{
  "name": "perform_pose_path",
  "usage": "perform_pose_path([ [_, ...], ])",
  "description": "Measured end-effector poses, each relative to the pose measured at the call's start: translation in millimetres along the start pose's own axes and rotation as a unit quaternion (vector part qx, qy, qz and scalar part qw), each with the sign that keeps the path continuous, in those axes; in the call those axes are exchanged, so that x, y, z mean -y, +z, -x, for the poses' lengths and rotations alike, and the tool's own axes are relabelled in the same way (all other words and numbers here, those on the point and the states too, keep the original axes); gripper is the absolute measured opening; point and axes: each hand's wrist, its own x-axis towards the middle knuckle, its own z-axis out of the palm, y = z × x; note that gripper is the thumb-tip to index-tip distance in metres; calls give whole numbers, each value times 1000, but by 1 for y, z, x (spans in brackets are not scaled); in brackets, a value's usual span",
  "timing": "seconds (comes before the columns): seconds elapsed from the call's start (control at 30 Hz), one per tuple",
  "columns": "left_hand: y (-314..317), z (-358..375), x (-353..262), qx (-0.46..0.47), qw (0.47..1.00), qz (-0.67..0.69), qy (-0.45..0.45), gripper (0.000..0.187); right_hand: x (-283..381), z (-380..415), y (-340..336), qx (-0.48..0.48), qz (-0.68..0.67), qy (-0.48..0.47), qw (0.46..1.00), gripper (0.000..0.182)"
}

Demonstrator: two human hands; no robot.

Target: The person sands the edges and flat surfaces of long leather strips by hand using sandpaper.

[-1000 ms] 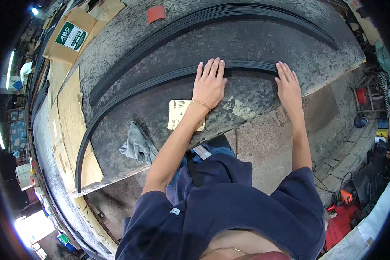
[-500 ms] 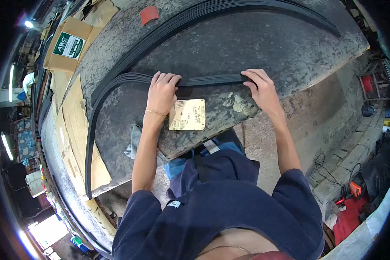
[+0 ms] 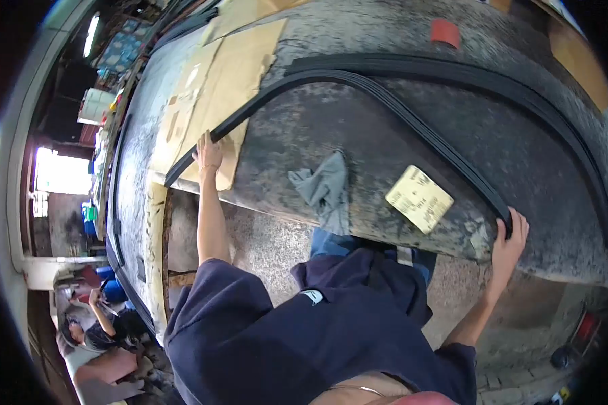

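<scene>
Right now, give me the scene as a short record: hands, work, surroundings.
left hand: gripping the near bundle close to its left end, over cardboard
right hand: gripping its right end
shape: black, strip-like, arched
behind it: another curved black bundle
nearer the person: gray cloth, pale printed sheet
far side: small red piece

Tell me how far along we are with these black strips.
The farther bundle looks laid down, with no hand on it. The nearer bundle is in hand: left hand near one end, over the cardboard, right hand at the other. Left, probably: settling and releasing that one. Surface finish can't be judged; the yellow sheet lies untouched.
</scene>
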Motion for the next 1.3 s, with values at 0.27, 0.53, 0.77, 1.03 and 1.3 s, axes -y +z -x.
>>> perform_pose_path([
  [0.27, -7, -42, 76, 15, 997, -57, 44, 51, -7, 2, -3, 21, -18, 19, 999, 32],
  [0.53, -75, -135, 179, -153, 978, -121, 72, 33, 25, -29, 15, 11, 15, -56, 998, 30],
  [0.77, 18, -113, 172, 31, 998, -22, -51, 64, 50, -48, 53, 73, -32, -67, 995, 31],
  [1.03, 2, 10, -31, -154, 954, 200, 164, 60, 71, -48, 51, 28, -68, -111, 991, 30],
  [1.3, -128, 232, -369, -32, 679, 382, 626, 56, 88, 3, 25, 22, 18, -83, 996, 30],
])
